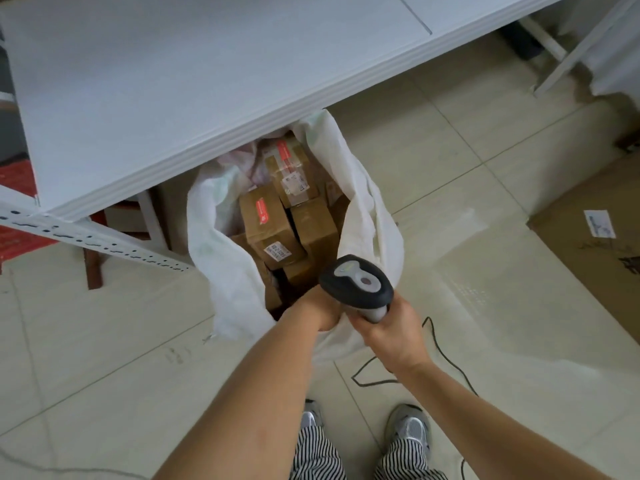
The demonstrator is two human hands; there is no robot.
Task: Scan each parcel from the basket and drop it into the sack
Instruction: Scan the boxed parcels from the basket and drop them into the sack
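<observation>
Several brown parcels [273, 233] already lie in the white sack [367, 209] under the worktop [173, 98]. The right hand [391, 330] grips the scanner [356, 282]; the left hand [318, 306] reaches inside, fingers hidden. The scanner's cable [440, 344] could snag.

You are looking down at a pale tiled floor [450, 140], its grout lines running diagonally and daylight glancing off it toward three o'clock. A white table [173, 81] is filling the view from ten to twelve o'clock, standing on a perforated white metal frame [86, 242]. A flattened cardboard sheet [595, 265] is lying at three o'clock. A red mat [17, 181] is showing at nine o'clock.
</observation>
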